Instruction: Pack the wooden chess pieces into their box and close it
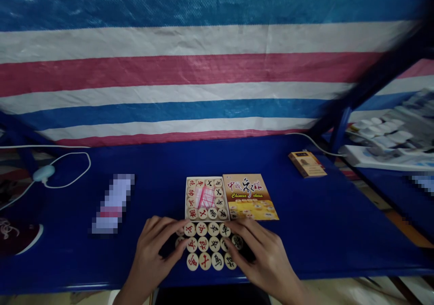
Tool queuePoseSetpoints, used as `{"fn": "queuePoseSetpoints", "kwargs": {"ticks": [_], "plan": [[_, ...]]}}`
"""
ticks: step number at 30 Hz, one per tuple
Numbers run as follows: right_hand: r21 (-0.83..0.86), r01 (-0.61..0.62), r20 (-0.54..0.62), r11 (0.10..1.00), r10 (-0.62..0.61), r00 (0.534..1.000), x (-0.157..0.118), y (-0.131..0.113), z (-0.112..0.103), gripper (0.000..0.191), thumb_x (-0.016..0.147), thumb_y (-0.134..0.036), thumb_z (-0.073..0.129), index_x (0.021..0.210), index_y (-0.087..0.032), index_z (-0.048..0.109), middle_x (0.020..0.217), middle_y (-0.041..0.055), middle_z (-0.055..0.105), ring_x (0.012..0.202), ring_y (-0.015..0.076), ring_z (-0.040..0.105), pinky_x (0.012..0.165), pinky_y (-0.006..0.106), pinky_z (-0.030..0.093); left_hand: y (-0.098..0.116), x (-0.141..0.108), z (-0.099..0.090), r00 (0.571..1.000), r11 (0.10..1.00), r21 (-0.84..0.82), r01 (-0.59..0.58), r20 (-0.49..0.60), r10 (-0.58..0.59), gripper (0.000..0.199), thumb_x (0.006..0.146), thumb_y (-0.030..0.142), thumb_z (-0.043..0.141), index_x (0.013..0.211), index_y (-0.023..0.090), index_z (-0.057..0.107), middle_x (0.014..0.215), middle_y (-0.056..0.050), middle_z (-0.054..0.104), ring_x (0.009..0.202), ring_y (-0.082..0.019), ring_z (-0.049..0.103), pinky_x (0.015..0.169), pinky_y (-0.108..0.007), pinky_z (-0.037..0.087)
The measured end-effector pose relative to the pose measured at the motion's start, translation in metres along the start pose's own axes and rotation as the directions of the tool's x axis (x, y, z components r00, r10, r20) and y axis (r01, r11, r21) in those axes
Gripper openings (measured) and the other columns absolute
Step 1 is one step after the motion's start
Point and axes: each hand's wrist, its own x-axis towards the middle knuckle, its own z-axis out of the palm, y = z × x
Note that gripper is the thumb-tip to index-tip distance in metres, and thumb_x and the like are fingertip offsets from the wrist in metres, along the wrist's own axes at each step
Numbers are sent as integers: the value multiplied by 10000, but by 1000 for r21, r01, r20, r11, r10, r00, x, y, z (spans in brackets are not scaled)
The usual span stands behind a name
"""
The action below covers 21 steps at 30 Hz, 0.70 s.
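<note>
In the head view, round cream-coloured chess pieces with red or black characters [202,244] stand in three rows on the glossy dark-blue tabletop [325,232], red on the left and black on the right. The bare left hand [152,246] and bare right hand [262,246] flank these rows, each with thumb and fingers parted at the outer pieces, partly covering some; whether they press on them, I cannot tell.

Just beyond the rows is a shallow white square box [186,200], more pieces lining its four sides around a crumpled pink-and-clear plastic wrapper [205,198]. Against its right side lies a tan-and-yellow square lid printed "Chinese chess" [251,196].

Farther right sits a small yellow-orange cardboard box [307,164]; well to the left lies a pale, pixelated rectangular object [113,203]. Behind the tabletop hangs a blue, white and red striped woven plastic sheet [190,70].
</note>
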Motion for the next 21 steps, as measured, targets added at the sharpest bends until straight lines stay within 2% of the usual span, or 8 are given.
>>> {"fn": "queuePoseSetpoints", "kwargs": {"ticks": [4, 8, 12, 16, 18, 21], "plan": [[48, -10, -2, 999, 10, 1000, -2, 0, -2, 378, 923, -187, 612, 1299, -222, 595, 1126, 90, 711, 1030, 224, 707, 869, 379, 618, -1, 0, -1, 1000, 996, -88, 29, -1, -29, 394, 936, 161, 636, 1294, 323, 618, 1018, 3, 716, 934, -190, 629, 819, -361, 496], [74, -75, -89, 994, 82, 993, -4, 3, 0, 324, 930, -185, 612, 1251, -231, 622, 1104, 69, 721, 1039, 215, 700, 859, 359, 605, -2, 1, -5, 990, 985, -144, 96, -89, -110, 322, 954, 158, 613, 1234, 314, 650, 975, 9, 709, 922, -174, 628, 803, -329, 508], [113, -130, -160, 985, 147, 976, 16, 12, -4, 201, 959, -189, 576, 1128, -239, 672, 998, 36, 727, 934, 178, 706, 801, 318, 579, -6, 21, -13, 976, 984, -107, 144, -146, -159, 218, 965, 204, 619, 1144, 306, 691, 937, 15, 690, 848, -159, 613, 768, -311, 493], [-7, -72, -42, 997, 71, 997, 67, 23, -14, 193, 982, -232, 544, 1094, -229, 701, 987, 40, 726, 934, 185, 699, 796, 321, 544, -9, 69, -14, 990, 994, -32, 103, -89, -105, 140, 976, 269, 613, 1065, 274, 721, 736, 35, 624, 674, -142, 568, 762, -326, 485], [-146, -19, 102, 989, 34, 994, 92, 28, -15, 181, 977, -255, 559, 1065, -209, 711, 959, 59, 727, 923, 214, 696, 784, 342, 529, -10, 94, -7, 997, 993, 92, 78, -10, -77, 128, 973, 292, 612, 998, 262, 734, 646, 45, 572, 614, -144, 538, 780, -349, 489], [-251, 52, 210, 966, 2, 978, 115, 33, -7, 141, 916, -277, 659, 998, -184, 726, 870, 71, 723, 829, 234, 687, 772, 369, 503, -13, 118, 8, 996, 985, 163, 60, 59, -71, 77, 904, 298, 703, 955, 257, 744, 771, 10, 673, 744, -192, 616, 818, -390, 493]]}}
